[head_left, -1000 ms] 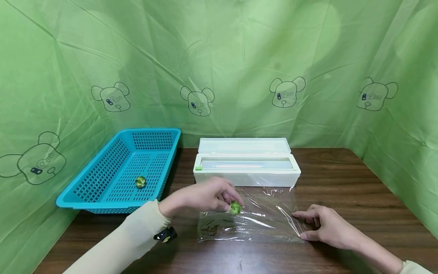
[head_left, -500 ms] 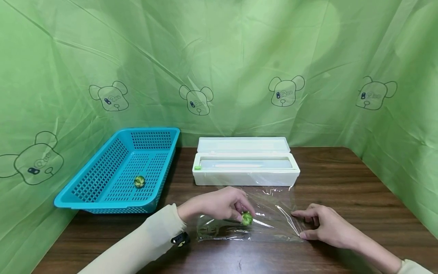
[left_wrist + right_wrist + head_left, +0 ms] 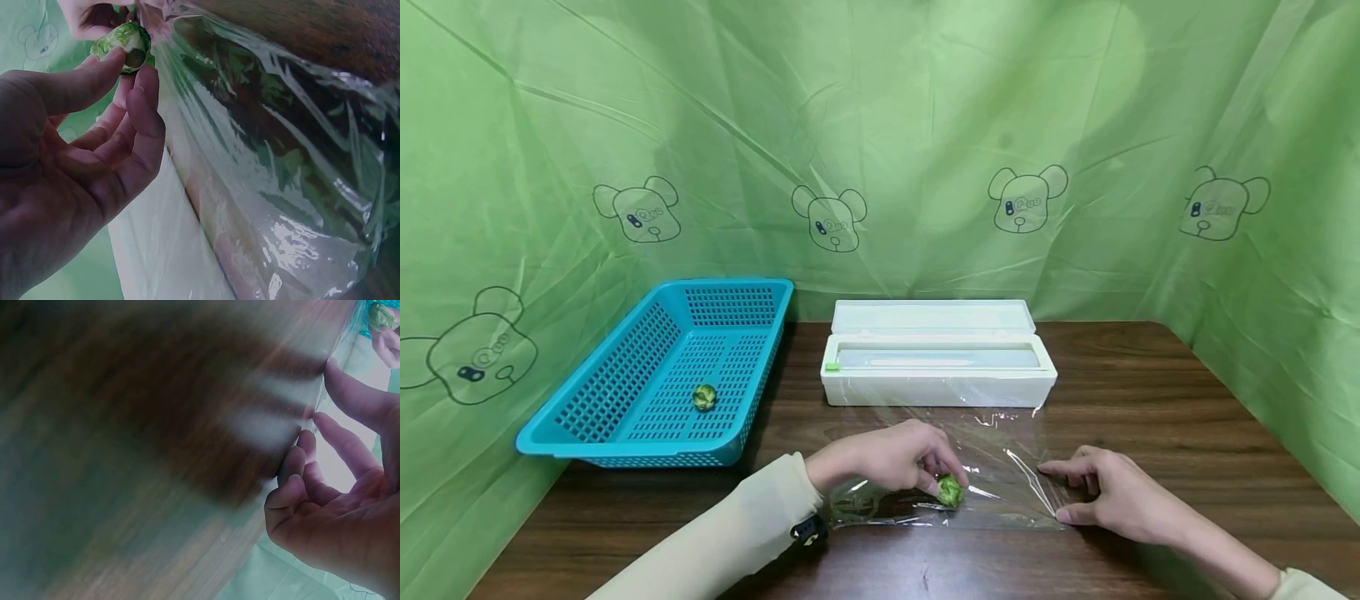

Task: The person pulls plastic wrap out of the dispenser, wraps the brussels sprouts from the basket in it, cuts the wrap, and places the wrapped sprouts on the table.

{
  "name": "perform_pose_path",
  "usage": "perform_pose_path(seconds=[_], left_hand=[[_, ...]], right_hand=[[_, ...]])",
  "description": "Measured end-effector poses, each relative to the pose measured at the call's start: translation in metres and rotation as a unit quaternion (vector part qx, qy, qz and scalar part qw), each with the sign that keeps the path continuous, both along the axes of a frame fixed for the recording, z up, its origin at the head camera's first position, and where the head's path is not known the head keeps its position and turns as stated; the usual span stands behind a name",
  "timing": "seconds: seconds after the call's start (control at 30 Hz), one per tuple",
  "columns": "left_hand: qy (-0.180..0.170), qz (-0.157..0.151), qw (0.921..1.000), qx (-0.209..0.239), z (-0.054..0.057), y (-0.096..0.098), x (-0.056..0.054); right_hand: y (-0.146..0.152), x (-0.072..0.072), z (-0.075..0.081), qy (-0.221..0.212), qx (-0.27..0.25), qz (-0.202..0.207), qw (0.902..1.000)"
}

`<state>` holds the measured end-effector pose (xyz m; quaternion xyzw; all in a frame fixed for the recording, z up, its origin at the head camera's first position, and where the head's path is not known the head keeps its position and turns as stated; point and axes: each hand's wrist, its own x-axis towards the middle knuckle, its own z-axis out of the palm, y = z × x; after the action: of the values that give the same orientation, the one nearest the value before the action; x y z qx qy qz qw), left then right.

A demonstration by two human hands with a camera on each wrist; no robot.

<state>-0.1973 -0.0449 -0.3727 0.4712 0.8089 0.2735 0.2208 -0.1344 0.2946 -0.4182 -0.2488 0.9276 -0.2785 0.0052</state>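
Note:
My left hand (image 3: 904, 455) pinches a small green Brussels sprout (image 3: 950, 491) between thumb and fingertips, low over a sheet of clear plastic wrap (image 3: 1003, 467). In the left wrist view the sprout's cut stem end (image 3: 135, 58) shows beside the thumb. The wrap lies wrinkled on the table, running forward from a white wrap dispenser (image 3: 940, 392) with its lid raised. At the sheet's right edge, my right hand (image 3: 1112, 496) presses down with thumb and index fingertip spread apart, the other fingers bent beneath; it holds nothing between them.
A blue perforated basket (image 3: 625, 450) stands at the left, with another Brussels sprout (image 3: 704, 397) on its floor. Dark wooden tabletop (image 3: 1157, 400) extends to the right. Green cloth (image 3: 925, 125) with bear drawings hangs behind and at both sides.
My left hand has moved right and toward me with the Brussels sprout, bringing it lower over the wrap. The right hand has stayed in place on the sheet's edge.

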Motion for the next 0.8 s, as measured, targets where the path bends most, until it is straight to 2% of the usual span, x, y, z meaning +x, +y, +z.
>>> perform_pose_path(seconds=[0.5,0.8], left_hand=[[0.009,-0.008,0.9998,-0.013,-0.0089,-0.0003,-0.0008],[-0.004,-0.003,0.9999,-0.016,-0.0095,-0.0018,-0.0007]], right_hand=[[-0.0010,0.0000,0.0010,-0.007,-0.001,-0.001,1.0000],[-0.0006,0.0002,0.0012,-0.011,0.001,-0.002,0.9999]])
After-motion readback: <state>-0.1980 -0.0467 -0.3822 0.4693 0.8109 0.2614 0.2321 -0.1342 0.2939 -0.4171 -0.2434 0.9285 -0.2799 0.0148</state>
